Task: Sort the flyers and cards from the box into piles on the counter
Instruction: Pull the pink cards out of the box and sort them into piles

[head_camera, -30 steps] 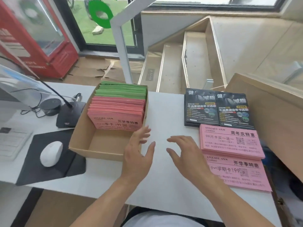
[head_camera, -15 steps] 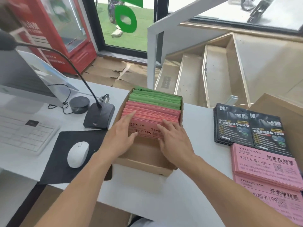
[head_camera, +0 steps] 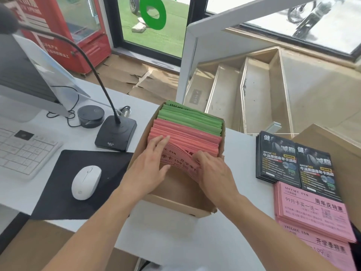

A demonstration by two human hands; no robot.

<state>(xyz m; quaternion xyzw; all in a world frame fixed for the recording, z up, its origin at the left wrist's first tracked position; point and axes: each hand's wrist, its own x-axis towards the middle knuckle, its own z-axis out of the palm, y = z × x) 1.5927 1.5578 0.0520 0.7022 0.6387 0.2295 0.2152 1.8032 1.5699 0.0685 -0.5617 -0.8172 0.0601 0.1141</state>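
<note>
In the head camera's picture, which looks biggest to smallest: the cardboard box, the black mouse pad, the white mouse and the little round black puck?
1. Cardboard box
2. Black mouse pad, which looks close to the box in spread, so that order is unsure
3. White mouse
4. Round black puck, which is farther from the camera, so it may look smaller than it is

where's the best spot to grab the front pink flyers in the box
Probably by their top edge, coming from above. The pink flyers stand on edge in the cardboard box, walls blocking the sides. The left hand and right hand are already parting the front ones, which lean toward the box's free near end.
</note>
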